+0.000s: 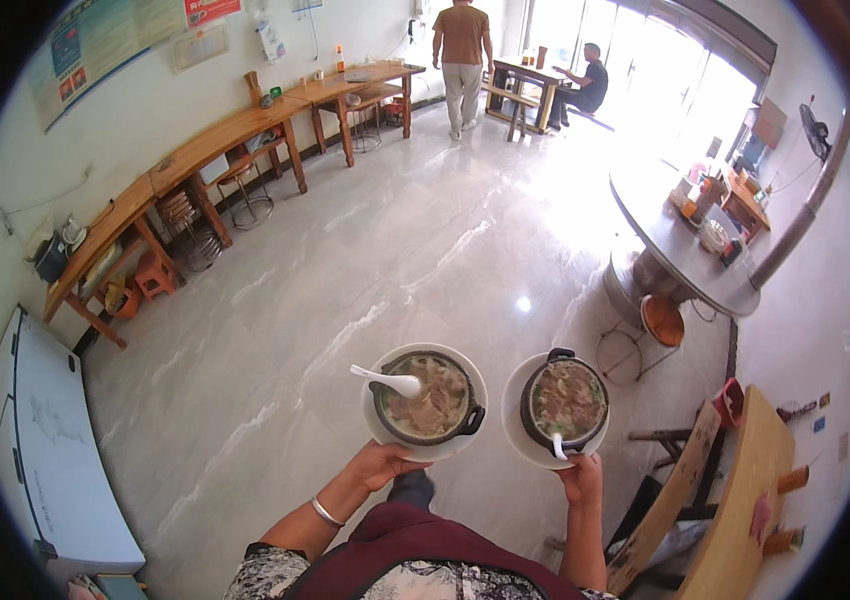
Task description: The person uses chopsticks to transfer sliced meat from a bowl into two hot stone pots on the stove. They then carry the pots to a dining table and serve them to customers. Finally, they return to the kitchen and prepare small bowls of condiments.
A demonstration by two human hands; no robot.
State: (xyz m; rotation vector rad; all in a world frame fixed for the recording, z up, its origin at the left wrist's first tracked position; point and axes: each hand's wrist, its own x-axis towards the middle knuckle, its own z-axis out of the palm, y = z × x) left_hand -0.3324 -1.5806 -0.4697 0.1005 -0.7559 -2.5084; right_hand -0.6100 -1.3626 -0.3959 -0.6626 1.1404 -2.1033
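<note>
My left hand (385, 463) grips the near rim of a white plate (371, 409). On that plate sits a dark two-handled clay pot (475, 420) of soup with meat and greens, a white spoon (395, 381) resting across its left side. My right hand (582, 478) holds a second white plate (512, 427) by its near edge. It carries another dark clay pot (561, 354) of meat soup, and a white spoon (558, 446) leans over the near rim. Both plates are held apart over the floor, at waist height. My fingers beneath the plates are mostly hidden.
Grey marbled tiles (305, 300) stretch ahead. Wooden tables (207, 146) line the left wall above a white chest freezer (57, 450). A round table (684, 247) and stools stand right, near a wooden table (747, 487). Ahead, one person (462, 67) stands and another (588, 82) sits.
</note>
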